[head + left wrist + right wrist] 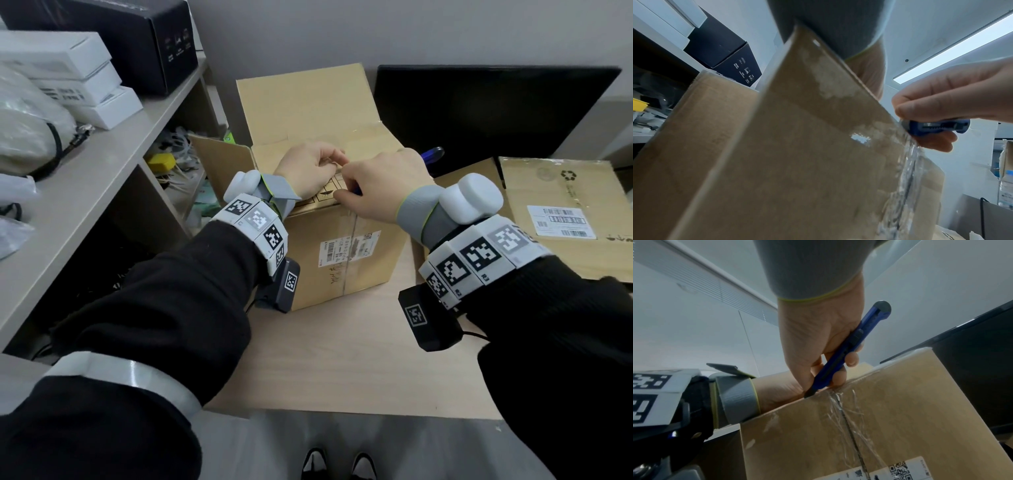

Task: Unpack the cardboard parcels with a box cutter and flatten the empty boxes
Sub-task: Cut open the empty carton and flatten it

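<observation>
Light wooden desk [342, 359] carrying everything. On it, centre: brown cardboard parcel box [342, 253], upright, far and left top flaps already standing open, white shipping label on near face. Interior hidden behind both hands; contents cannot tell. Clear packing tape [842, 404] crumpled down the near face seam, running up over the top edge.

Right of it, lying flat on desk: second brown cardboard box with recycling mark and label [565, 209], apparently flattened, nothing showing in it. Black monitor [479, 109] behind. Beige shelf unit [102, 144] at left holding white and black cartons.

Right hand [380, 185] clamped around blue plastic box cutter [844, 353], nose at the top near edge right where the tape crosses. Blade itself too small to make out. Left hand [308, 168] at the same edge, fingers curled; seemingly pinching tape or flap, cannot tell which.

Step, judged: slitting remaining tape on near side. Next needs a shallow draw along the seam, blade away from left fingers, then spreading flaps and lifting contents.
</observation>
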A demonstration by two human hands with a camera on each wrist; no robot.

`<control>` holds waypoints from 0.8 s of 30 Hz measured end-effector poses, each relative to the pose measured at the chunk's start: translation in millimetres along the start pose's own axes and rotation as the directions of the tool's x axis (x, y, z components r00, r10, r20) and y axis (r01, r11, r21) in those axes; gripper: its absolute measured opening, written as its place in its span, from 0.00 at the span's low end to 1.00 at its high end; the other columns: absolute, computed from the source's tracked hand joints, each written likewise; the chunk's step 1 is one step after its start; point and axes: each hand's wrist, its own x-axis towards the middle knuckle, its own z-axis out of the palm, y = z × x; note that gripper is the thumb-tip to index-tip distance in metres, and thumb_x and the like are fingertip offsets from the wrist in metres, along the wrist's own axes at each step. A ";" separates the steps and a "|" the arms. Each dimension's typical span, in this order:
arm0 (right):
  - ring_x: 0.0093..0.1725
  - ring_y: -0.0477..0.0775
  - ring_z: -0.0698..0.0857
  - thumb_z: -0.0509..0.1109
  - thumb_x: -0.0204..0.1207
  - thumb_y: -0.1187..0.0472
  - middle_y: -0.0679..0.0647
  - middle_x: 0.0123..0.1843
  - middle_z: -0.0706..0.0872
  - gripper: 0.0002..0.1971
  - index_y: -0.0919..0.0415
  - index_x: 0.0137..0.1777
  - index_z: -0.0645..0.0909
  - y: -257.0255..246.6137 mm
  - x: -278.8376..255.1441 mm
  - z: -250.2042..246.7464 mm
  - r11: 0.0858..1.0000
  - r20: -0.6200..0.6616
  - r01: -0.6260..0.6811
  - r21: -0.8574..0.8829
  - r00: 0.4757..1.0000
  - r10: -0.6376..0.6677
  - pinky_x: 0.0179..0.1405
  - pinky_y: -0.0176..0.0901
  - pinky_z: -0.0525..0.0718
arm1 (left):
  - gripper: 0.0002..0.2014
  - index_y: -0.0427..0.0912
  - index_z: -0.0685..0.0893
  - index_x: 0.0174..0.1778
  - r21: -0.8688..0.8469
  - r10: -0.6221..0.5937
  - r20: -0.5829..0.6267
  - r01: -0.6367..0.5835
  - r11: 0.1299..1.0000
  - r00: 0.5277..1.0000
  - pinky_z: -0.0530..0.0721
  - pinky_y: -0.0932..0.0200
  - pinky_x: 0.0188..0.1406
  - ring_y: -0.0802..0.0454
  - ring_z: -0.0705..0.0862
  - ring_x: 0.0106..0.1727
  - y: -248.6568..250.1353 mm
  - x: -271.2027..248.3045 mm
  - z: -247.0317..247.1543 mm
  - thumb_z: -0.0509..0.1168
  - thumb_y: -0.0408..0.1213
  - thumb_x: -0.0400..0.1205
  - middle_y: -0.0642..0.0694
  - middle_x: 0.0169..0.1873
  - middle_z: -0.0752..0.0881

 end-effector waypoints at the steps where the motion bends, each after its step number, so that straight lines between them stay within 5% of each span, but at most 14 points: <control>1: 0.38 0.58 0.76 0.56 0.81 0.43 0.48 0.28 0.70 0.15 0.52 0.40 0.73 -1.1 0.9 -1.8 1.000 0.017 -0.005 -0.015 1.000 0.005 0.41 0.46 0.66 | 0.12 0.48 0.86 0.49 0.001 0.001 0.001 -0.001 1.000 1.000 0.74 0.53 0.72 0.51 0.81 0.66 0.6 -0.6 -0.1 0.62 0.27 0.80 0.45 0.64 0.83; 5: 0.39 0.58 0.77 0.58 0.80 0.43 0.49 0.32 0.74 0.15 0.52 0.39 0.74 2.7 2.9 -6.2 0.999 0.055 -0.014 -0.053 0.998 0.017 0.42 0.46 0.68 | 0.13 0.45 0.87 0.49 0.002 -0.023 0.015 0.023 1.000 1.000 0.73 0.59 0.72 0.53 0.81 0.67 1.4 -2.4 -0.4 0.61 0.25 0.80 0.45 0.65 0.83; 12: 0.39 0.55 0.79 0.62 0.78 0.41 0.48 0.31 0.76 0.19 0.52 0.31 0.70 41.3 -5.0 -6.6 0.983 0.099 -0.166 -0.083 0.980 0.174 0.42 0.46 0.71 | 0.14 0.53 0.86 0.42 0.068 -0.021 0.025 0.019 0.997 0.999 0.71 0.66 0.69 0.56 0.80 0.67 6.8 -3.9 -2.8 0.63 0.27 0.81 0.48 0.65 0.84; 17: 0.39 0.54 0.80 0.64 0.78 0.41 0.49 0.35 0.80 0.16 0.53 0.41 0.79 56.1 -10.7 -9.1 0.962 0.136 -0.272 -0.027 0.952 0.273 0.41 0.45 0.71 | 0.09 0.52 0.86 0.42 0.084 -0.035 0.033 0.032 0.996 0.999 0.71 0.61 0.72 0.56 0.80 0.67 8.9 -6.4 -4.1 0.66 0.32 0.79 0.49 0.65 0.84; 21: 0.41 0.55 0.82 0.64 0.78 0.40 0.51 0.40 0.84 0.17 0.54 0.46 0.82 64.9 -14.4 -11.3 0.937 0.141 -0.348 -0.017 0.927 0.347 0.38 0.45 0.74 | 0.04 0.57 0.84 0.39 0.143 -0.037 0.054 0.029 0.989 0.998 0.70 0.63 0.68 0.57 0.79 0.67 10.1 -8.2 -4.5 0.74 0.45 0.74 0.53 0.65 0.82; 24: 0.37 0.55 0.81 0.58 0.81 0.40 0.53 0.35 0.81 0.22 0.58 0.47 0.84 75.8 -19.6 -13.0 0.900 0.099 -0.433 0.052 0.899 0.427 0.35 0.43 0.75 | 0.16 0.61 0.84 0.38 0.160 -0.035 0.074 0.022 0.987 0.997 0.71 0.58 0.70 0.58 0.79 0.66 11.3 -10.8 -4.9 0.71 0.64 0.61 0.57 0.64 0.81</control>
